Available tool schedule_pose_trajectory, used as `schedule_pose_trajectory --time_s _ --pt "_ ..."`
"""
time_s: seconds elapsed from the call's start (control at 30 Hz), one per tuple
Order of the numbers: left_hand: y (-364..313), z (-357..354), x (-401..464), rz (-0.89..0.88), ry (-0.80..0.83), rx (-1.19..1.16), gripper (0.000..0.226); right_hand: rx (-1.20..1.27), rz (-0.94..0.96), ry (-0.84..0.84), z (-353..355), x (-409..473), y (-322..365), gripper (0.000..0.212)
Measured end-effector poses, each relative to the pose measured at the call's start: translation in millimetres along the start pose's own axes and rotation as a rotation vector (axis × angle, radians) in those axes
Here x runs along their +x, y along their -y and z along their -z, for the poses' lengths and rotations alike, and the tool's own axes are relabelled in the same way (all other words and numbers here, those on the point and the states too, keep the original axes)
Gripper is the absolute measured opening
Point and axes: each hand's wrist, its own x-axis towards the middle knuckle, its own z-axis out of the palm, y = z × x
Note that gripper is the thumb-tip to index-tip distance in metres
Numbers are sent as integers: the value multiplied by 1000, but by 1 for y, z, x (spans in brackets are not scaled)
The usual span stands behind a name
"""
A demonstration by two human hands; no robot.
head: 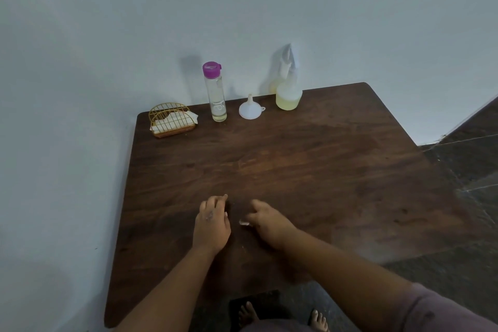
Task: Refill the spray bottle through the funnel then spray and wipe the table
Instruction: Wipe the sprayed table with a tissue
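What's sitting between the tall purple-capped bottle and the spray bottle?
A small white funnel stands upside down between the purple-capped bottle and the spray bottle, seen in the head view.

The clear bottle [215, 94] bears faint print, too blurred to read.

Gold wire napkin holder [172, 121] at table's far-left corner.
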Motion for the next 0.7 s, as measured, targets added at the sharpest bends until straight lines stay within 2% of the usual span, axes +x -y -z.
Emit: schedule_pose_trajectory --time_s 0.03,0.07,0.17,0.23,0.3,0.47,0.6,0.7 --pt "3 1 -1 -3 -5 1 49 -11 56 9 1 5 3 33" --pt "6 1 -1 -1 -11 3 49 15 15 -25 6 13 1 34" --pt "16 5 -5 47 -25 -11 48 51 -238 -173 38 38 -19 34" --pt "22 7 -9 73 -22 -14 48 14 -323 -202 52 52 -25 31" --pt "27 8 -13 95 0 -27 49 -64 -261 -130 52 60 -7 32" --pt "29 9 -10 115 44 -23 51 -143 58 17 16 56 45 39" --pt "29 13 -5 142 38 23 51 -131 260 136 -8 11 35 32" --pt "23 12 -6 154 19 34 50 -187 376 295 -4 -27 10 21"
